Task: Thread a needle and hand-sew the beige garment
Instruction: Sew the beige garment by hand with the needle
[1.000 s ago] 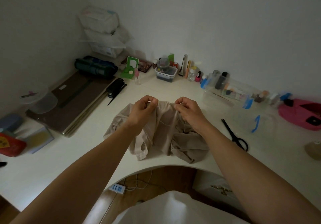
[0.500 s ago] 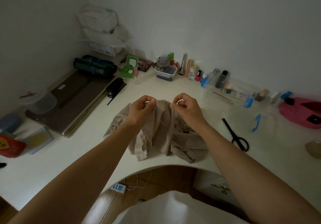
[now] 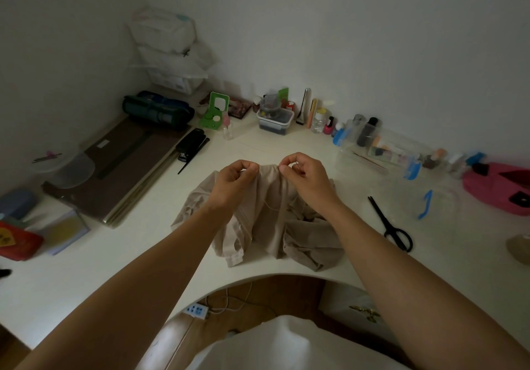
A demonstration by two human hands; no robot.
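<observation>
Both hands — L (image 3: 233, 181), R (image 3: 305, 176) — pinch beige garment (image 3: 269, 220) edge

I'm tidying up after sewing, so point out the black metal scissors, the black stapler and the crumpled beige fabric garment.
Black metal scissors (image 3: 387, 221): head view, the pivot where blades meet handles.
Black stapler (image 3: 190, 143): head view, middle of its top.
Crumpled beige fabric garment (image 3: 265, 224): head view, its central fold.
</observation>
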